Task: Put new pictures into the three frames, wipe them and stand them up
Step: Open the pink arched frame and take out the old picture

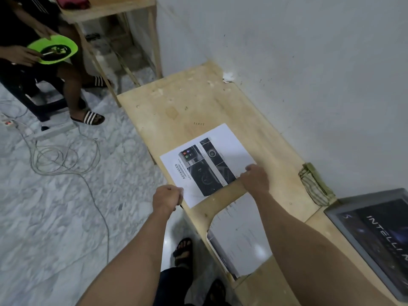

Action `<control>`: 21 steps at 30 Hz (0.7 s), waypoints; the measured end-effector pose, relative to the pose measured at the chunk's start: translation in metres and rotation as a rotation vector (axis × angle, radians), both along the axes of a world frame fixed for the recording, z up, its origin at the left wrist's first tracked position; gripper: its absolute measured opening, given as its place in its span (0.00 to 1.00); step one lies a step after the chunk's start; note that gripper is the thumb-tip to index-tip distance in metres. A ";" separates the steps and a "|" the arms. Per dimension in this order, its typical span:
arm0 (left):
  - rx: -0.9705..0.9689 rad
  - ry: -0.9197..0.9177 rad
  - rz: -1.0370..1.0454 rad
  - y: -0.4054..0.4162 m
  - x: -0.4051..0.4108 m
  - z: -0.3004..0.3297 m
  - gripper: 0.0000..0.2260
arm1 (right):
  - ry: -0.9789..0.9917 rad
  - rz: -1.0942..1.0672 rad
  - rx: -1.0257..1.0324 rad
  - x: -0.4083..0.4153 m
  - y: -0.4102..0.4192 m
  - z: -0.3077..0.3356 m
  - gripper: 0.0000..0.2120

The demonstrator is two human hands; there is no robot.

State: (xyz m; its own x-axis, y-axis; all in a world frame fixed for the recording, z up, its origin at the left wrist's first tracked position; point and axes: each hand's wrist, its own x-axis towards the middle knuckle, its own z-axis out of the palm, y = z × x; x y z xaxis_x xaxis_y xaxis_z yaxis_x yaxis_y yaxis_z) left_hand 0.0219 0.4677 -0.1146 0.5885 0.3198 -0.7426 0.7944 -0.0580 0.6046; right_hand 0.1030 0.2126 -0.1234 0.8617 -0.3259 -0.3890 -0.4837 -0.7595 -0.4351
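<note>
A white printed sheet (207,164) with dark car pictures and the word "ADVANCED" lies flat on the wooden table (176,107). My left hand (167,198) is closed in a fist on the sheet's near left corner, at the table's edge. My right hand (256,180) has its fingers curled on the sheet's near right edge. A stack of further printed sheets (238,237) lies closer to me, partly over the table edge and under my right forearm. At the far right is a grey picture frame (344,215) holding a dark "INTELLI" picture, cut off by the image border.
A striped green cloth (313,184) sits bunched against the white wall (287,62). On the left a seated person holds a green plate (53,51). Cables (66,157) lie looped on the marble floor. A second wooden table (110,9) stands behind.
</note>
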 end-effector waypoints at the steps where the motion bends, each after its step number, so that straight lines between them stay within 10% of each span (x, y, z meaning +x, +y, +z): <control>1: 0.000 0.011 -0.019 -0.007 -0.010 -0.001 0.12 | 0.018 -0.026 -0.001 -0.011 -0.008 -0.002 0.11; 9: -0.045 0.163 -0.086 -0.077 -0.115 -0.009 0.11 | 0.226 0.173 -0.227 -0.101 -0.078 -0.004 0.13; 21: 0.034 -0.023 0.059 -0.121 -0.158 0.001 0.28 | 0.243 0.109 0.158 -0.160 -0.096 0.003 0.09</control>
